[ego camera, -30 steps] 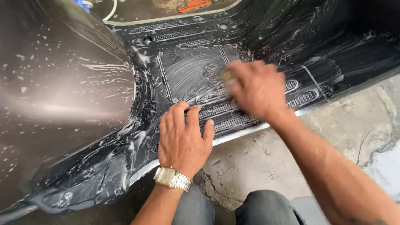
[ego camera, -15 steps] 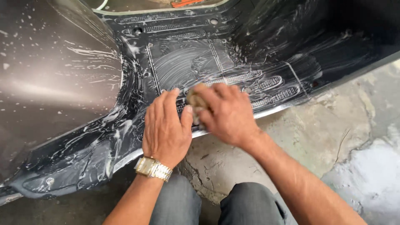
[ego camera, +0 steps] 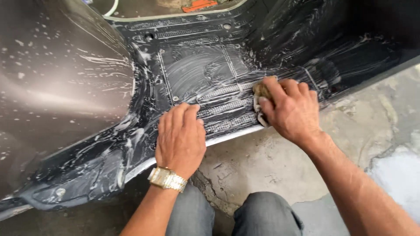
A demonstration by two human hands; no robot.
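Note:
A black plastic floorboard panel [ego camera: 197, 70], wet and streaked with soap foam, lies in front of me. My left hand [ego camera: 180, 137] rests flat, palm down, on its near edge, a gold wristwatch [ego camera: 167, 178] on the wrist. My right hand [ego camera: 291, 108] presses a brownish soapy sponge [ego camera: 261, 92] against the ribbed strip of the panel; only a corner of the sponge shows past my fingers.
A glossy dark body panel [ego camera: 57, 91] speckled with foam curves up on the left. Cracked wet concrete floor [ego camera: 271, 161] lies below the panel's edge. My knees in grey trousers [ego camera: 262, 214] are at the bottom. An orange object [ego camera: 199, 5] lies at the top.
My right hand with the sponge slid left beside my left hand, then back right along the ribbed strip. My left hand has stayed planted on the panel's edge.

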